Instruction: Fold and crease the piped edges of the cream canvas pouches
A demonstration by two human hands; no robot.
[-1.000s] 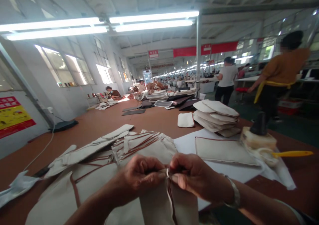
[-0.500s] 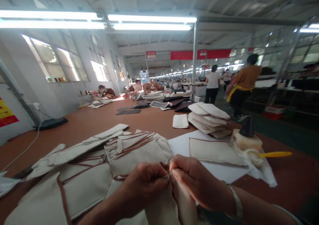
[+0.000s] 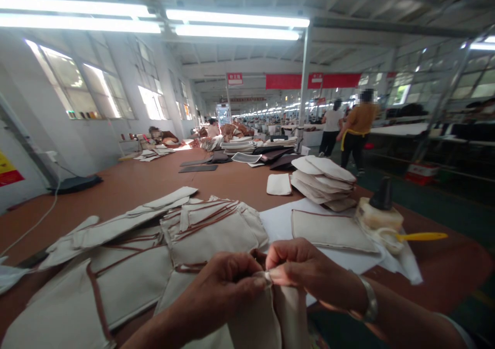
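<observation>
Both hands are meeting at the top edge of a cream canvas piece (image 3: pixel 266 313) held up just above the near edge of the table (image 3: pixel 154 179). The left hand (image 3: pixel 228 282) is pinching one side of the edge between thumb and fingertips while the right hand (image 3: pixel 305 269) is pinching the other, fingers pressed together, so the fabric is hanging down in two folds between them; that grip looks meant to keep the seam taut and lined up. More trimmed canvas pieces (image 3: pixel 209 230) are lying fanned out just beyond, one flat piece (image 3: pixel 328 230) is resting on white paper, and a stack (image 3: pixel 325 181) is sitting farther back. A glue pot (image 3: pixel 379 217) with a black cap is standing to the right, beside a yellow-handled brush (image 3: pixel 419 236); its contents are not showing.
</observation>
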